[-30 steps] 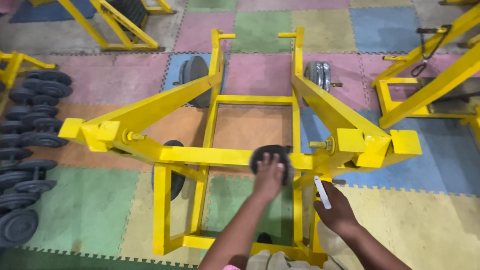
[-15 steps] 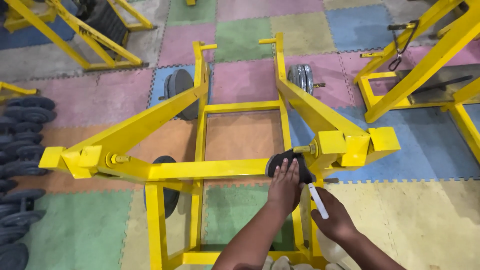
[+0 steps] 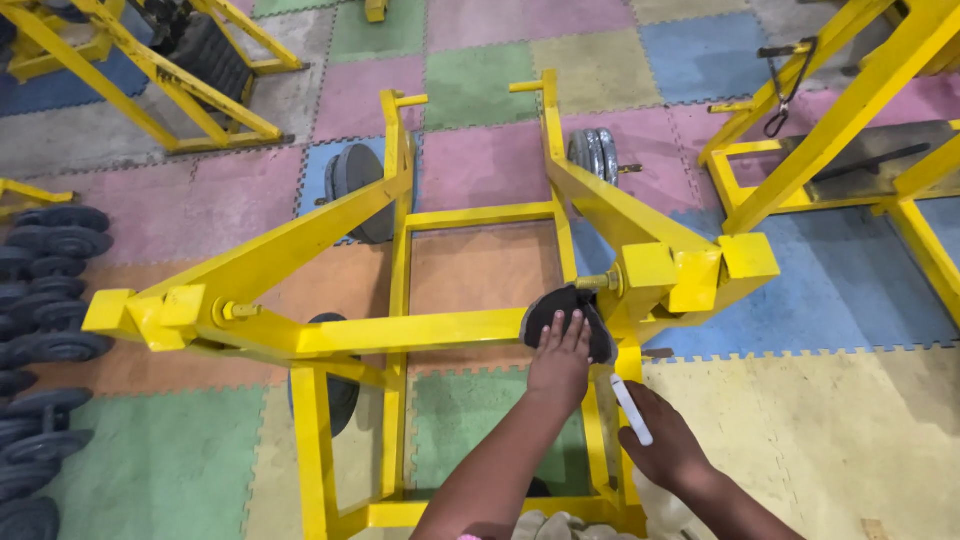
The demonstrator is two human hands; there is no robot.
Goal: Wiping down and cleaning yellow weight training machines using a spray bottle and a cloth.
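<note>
Colourful foam-tile floor (image 3: pixel 500 60) under yellow frame (image 3: pixel 400 332) | left hand (image 3: pixel 560 362) flat on dark pad (image 3: pixel 560 312) (fingers spread, open grip) at frame's crossbar | right hand (image 3: pixel 665 440) grips white stick (image 3: pixel 631 409) beside frame upright

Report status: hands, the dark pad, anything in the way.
Left hand flat on dark pad against yellow frame. Right hand grips white stick. Nothing blocking.

dumbbells (image 3: pixel 40 300) cut off at left edge, dark pad (image 3: pixel 560 310) partly under fingers (image 3: pixel 565 335)
</note>
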